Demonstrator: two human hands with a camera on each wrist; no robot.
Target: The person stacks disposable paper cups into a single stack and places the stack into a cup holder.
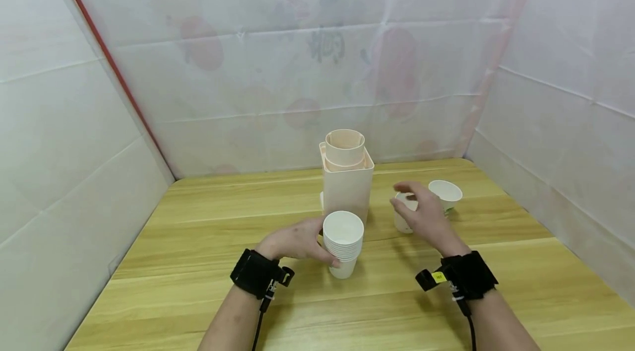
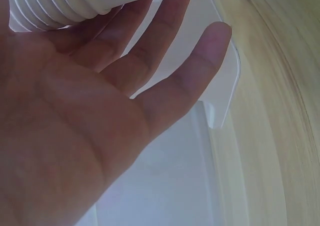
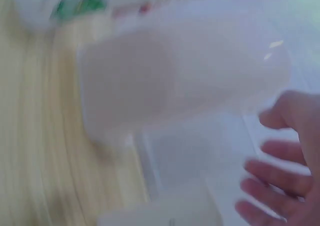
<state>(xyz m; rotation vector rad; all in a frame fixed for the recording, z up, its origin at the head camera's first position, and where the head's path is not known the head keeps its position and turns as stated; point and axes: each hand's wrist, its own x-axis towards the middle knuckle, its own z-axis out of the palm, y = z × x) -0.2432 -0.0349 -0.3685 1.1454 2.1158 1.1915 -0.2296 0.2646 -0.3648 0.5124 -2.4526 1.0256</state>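
My left hand (image 1: 296, 239) curves round a stack of white paper cups (image 1: 343, 235), thumb across its front and fingers behind. In the left wrist view the ridged cup rims (image 2: 55, 8) lie above the fingers, and the thumb is hidden. My right hand (image 1: 428, 217) arches over a white cup (image 1: 403, 223) on the wooden table, thumb and forefinger apart near its rim. The right wrist view is blurred and shows those fingers (image 3: 275, 173) spread with nothing between them. Behind the stack stands a pale pink square box (image 1: 347, 191) with a round tube (image 1: 345, 147) upright in its top.
Another paper cup (image 1: 445, 191) with a green print stands right of my right hand. The wooden table (image 1: 198, 263) is bordered by white cloth walls at the back (image 1: 258, 75) and both sides. A black strap with a small camera circles each wrist.
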